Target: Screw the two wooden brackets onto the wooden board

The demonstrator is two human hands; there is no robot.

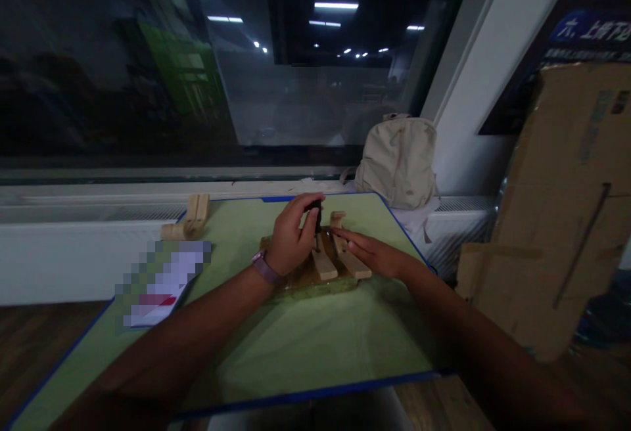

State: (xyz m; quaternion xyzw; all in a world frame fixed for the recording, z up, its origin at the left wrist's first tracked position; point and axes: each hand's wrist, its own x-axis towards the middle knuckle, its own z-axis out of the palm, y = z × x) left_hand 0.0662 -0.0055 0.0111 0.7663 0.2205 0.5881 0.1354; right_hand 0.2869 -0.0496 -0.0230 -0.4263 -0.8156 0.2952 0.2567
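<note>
My left hand (292, 237) is closed round the black handle of a small screwdriver (315, 215), held upright with its tip down on a wooden assembly (325, 267). That assembly is a flat wooden board with light wooden slats lying across it, set on the green table mat (305, 345). My right hand (371, 253) lies flat and open on the right-hand slats, fingers stretched toward the screwdriver. A purple watch strap is on my left wrist.
Another wooden piece (191, 219) lies at the mat's far left corner. A pixelated paper (160, 283) rests on the left of the mat. A beige backpack (400, 160) leans on the windowsill behind. Cardboard boxes (557, 207) stand at the right.
</note>
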